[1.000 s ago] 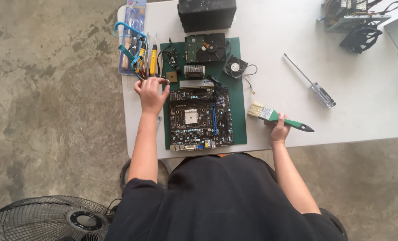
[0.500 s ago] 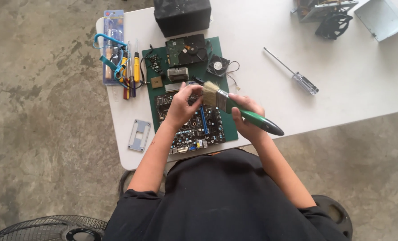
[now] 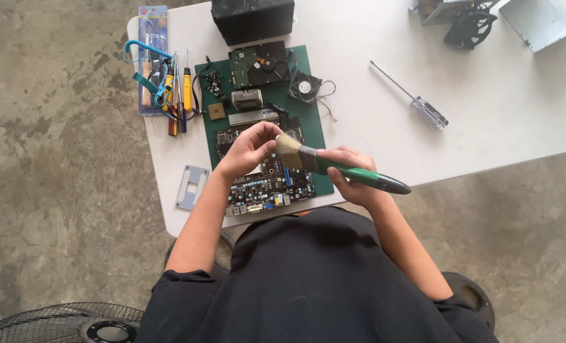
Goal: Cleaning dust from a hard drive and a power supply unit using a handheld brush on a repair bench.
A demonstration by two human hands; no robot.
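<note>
Over the near edge of the white table [image 3: 486,127], we grip a green-handled flat paintbrush [image 3: 334,166] in our closed right hand [image 3: 353,174]; its long axis runs leftward, bristles meeting our left hand [image 3: 248,149], whose fingers [image 3: 267,130] pinch them above the dark motherboard [image 3: 267,181].

Bare table [image 3: 486,114] right of the screwdriver [image 3: 410,96]; tools [image 3: 168,89] crowd the left

There is just one view. It looks almost straight down from the person's head, from fairly high up. The white table [image 3: 486,114] fills the top of the frame, and the floor fan [image 3: 60,324] sits at the lower left.
</note>
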